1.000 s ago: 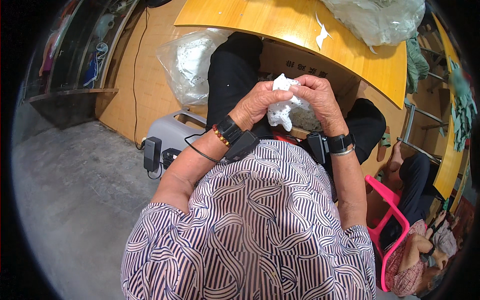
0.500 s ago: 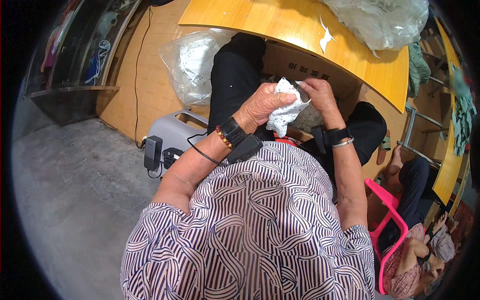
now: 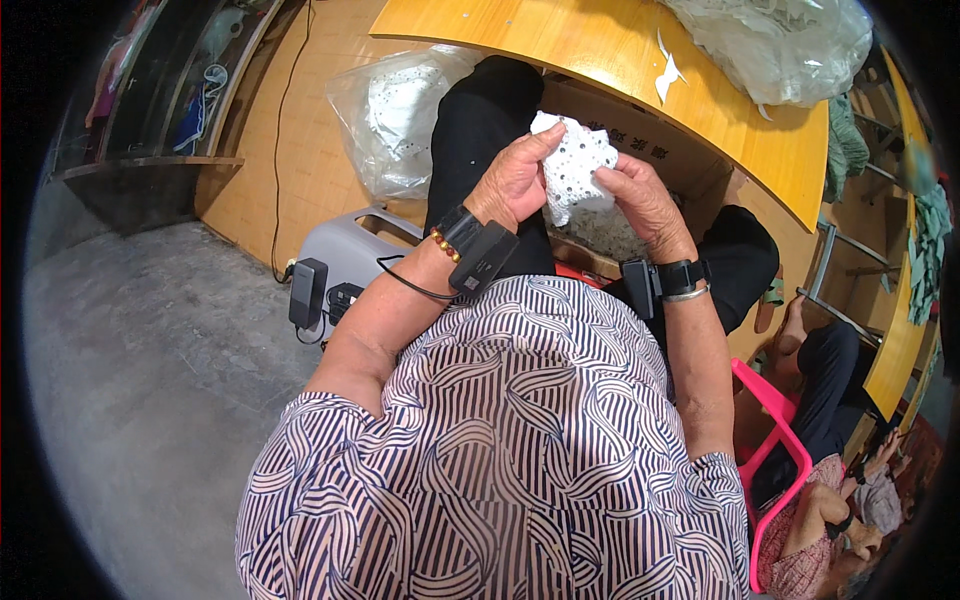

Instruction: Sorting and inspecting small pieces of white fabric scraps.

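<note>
Both my hands hold a small white cloth piece [image 3: 578, 165] dotted with round holes, in front of my lap. My left hand [image 3: 513, 180] is closed on its left edge, thumb on top near the upper corner. On the right edge, my right hand [image 3: 648, 205] pinches the piece between thumb and fingers. The cloth is spread between them, its lower end hanging down. Below it, between my knees, lies a heap of whitish speckled scraps [image 3: 605, 232] in an open cardboard box [image 3: 640, 135], partly hidden by the cloth and my hands.
A yellow wooden table [image 3: 560, 40] stands ahead, bearing a white scrap [image 3: 668, 72] and a clear plastic bag [image 3: 775, 45]. Another bag [image 3: 360, 135] of white perforated pieces leans at left by a grey plastic stool [image 3: 345, 245]. At right, a person [image 3: 820, 510] sits near a pink chair [image 3: 785, 440].
The cloth, bunched and folded before, is now opened out flatter with its holes showing. Both hands turned; my right hand moved down to grip the right edge.
</note>
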A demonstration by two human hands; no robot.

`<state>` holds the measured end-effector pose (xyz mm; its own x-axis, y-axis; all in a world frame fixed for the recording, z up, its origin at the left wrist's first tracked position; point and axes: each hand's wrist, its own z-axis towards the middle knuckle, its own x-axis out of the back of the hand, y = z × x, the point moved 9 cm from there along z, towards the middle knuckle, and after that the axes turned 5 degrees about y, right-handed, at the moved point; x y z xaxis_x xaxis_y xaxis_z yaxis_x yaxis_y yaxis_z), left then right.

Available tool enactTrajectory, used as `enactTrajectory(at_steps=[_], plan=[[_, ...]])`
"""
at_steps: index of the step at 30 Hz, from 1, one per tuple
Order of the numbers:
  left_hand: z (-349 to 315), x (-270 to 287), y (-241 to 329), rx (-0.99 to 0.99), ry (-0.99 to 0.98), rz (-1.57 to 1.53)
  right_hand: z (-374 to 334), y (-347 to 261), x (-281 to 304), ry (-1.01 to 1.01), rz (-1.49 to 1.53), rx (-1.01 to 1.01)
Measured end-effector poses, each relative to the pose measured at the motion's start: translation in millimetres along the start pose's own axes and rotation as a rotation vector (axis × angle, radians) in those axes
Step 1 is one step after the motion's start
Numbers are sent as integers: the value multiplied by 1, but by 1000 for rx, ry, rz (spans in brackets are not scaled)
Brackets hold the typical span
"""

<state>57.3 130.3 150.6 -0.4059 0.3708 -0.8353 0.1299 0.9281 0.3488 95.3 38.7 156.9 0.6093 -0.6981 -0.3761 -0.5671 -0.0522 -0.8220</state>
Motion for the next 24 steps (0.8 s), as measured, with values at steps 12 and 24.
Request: enactTrajectory(at_steps=[12,24], plan=[[-11,5,-6,117,-34,28,6,-10,21,79,236,38],[-16,-1,-17,173,-55,-74,14,-13,8,63,148,18]])
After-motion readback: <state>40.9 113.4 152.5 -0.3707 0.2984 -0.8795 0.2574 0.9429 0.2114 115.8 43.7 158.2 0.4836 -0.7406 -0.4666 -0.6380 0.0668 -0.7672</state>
